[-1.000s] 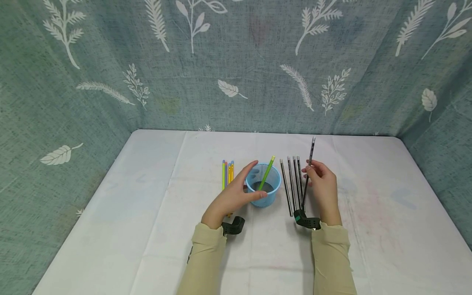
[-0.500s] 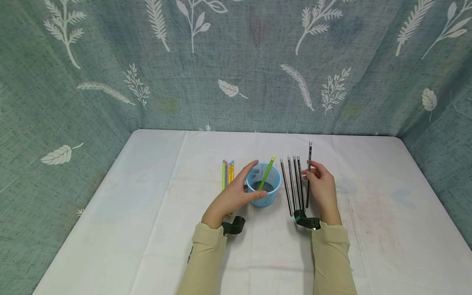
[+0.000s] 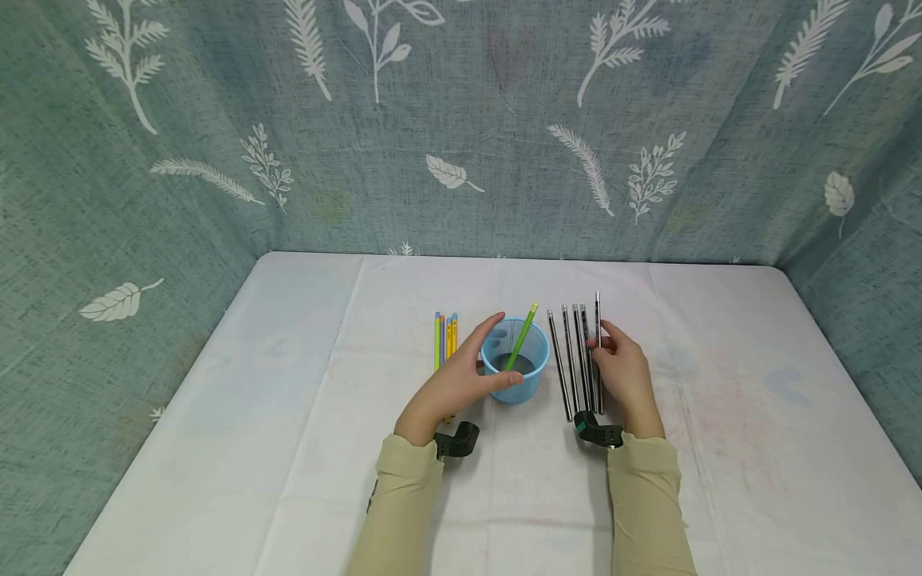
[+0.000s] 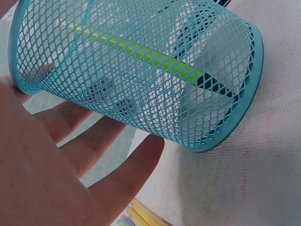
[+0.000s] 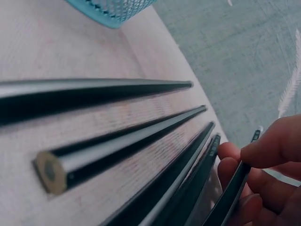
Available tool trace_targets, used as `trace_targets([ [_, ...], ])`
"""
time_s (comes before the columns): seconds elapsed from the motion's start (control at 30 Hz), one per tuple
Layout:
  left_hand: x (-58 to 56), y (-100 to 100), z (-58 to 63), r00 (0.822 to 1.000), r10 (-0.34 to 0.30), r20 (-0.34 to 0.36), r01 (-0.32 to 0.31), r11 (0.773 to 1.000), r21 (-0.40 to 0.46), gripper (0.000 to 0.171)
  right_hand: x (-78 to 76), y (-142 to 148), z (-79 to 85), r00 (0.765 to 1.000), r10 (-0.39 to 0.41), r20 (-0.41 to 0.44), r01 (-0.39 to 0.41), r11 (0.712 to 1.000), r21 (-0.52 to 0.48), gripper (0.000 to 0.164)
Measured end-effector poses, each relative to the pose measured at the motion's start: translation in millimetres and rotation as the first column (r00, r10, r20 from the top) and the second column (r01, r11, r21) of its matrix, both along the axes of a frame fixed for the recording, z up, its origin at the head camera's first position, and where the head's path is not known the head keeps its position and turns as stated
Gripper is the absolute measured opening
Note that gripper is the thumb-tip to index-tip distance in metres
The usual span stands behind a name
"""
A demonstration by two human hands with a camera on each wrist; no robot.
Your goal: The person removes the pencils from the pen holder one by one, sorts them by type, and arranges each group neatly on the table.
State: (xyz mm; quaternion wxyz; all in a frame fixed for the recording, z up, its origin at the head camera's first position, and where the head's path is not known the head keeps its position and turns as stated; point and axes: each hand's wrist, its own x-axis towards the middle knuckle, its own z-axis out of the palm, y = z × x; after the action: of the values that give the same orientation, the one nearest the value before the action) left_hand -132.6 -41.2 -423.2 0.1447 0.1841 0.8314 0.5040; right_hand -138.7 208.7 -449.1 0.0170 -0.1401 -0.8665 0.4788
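Observation:
My left hand (image 3: 457, 384) holds a light blue mesh pencil cup (image 3: 530, 391), thumb along the near rim and fingers round the far left side. Inside the cup a green pencil (image 3: 523, 337) leans; through the mesh in the left wrist view, the pencil's (image 4: 150, 57) dark end lies low in the cup. Between thumb and fingertips, my right hand (image 3: 628, 374) pinches a black pencil (image 3: 598, 310). This pencil stands at the right end of a row of several black pencils (image 3: 568, 352) on the table. In the right wrist view the held pencil (image 5: 233, 193) is close beside the row.
Several coloured pencils (image 3: 437, 340), yellow and green among them, lie left of the cup, partly hidden by the left hand. A white cloth covers the table (image 3: 324, 480). Grey-green curtains (image 3: 504, 184) with leaf prints stand behind and at the sides.
My right hand has brought its black pencil leftward and down, from tilted to nearly parallel with the row, right beside it. The left hand and cup have stayed in place.

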Motion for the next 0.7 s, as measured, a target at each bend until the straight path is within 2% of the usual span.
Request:
trace_targets([
  [0.23,-0.9,0.3,-0.6,1.0,0.0,0.003,-0.001,1.0,0.01,0.083,2.2,0.9,0.0,0.999,0.017,0.027,-0.02,0.991,0.13,0.051],
  [0.4,-1.0,0.5,0.0,1.0,-0.001,0.003,0.001,1.0,0.011,0.083,2.5,0.0,-1.6,0.999,0.024,0.035,-0.029,0.988,0.154,0.05],
  [0.7,-1.2,0.6,-0.4,1.0,-0.003,-0.008,0.003,1.0,0.003,0.085,3.8,-1.8,-1.8,1.0,0.004,-0.01,-0.002,0.973,0.233,0.045],
])
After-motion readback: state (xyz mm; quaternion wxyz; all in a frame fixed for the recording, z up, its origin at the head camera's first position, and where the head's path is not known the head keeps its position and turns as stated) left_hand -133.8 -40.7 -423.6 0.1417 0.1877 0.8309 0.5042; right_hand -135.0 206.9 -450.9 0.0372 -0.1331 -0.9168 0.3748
